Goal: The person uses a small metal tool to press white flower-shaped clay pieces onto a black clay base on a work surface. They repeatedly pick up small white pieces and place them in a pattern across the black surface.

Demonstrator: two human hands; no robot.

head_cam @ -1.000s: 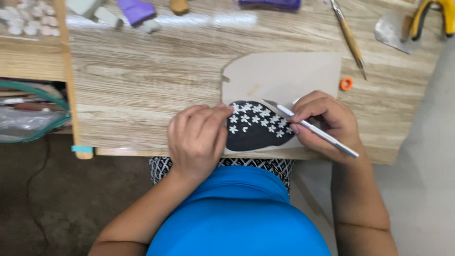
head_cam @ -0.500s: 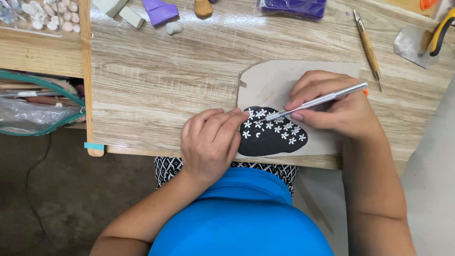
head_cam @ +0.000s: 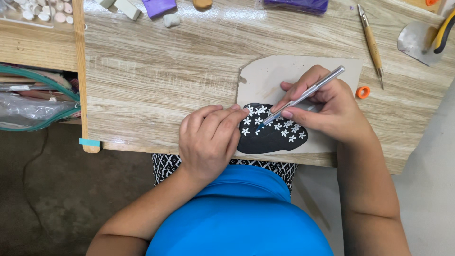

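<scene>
At frame centre, my left hand (head_cam: 208,140) pins the black flowered piece (head_cam: 272,130) steady while my right hand (head_cam: 327,106) pinches a metal tool (head_cam: 301,98), detailing.

piece (head_cam: 272,137): flat black oval, small white flowers on top, lies on grey card near table's front edge
tool (head_cam: 303,97): thin silver rod, blue tip, tilted, tip touching piece's upper left

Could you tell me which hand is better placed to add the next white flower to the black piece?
Probably right: the right hand holds the silver tool tip-down on the black piece; the left hand steadies its edge.
</scene>
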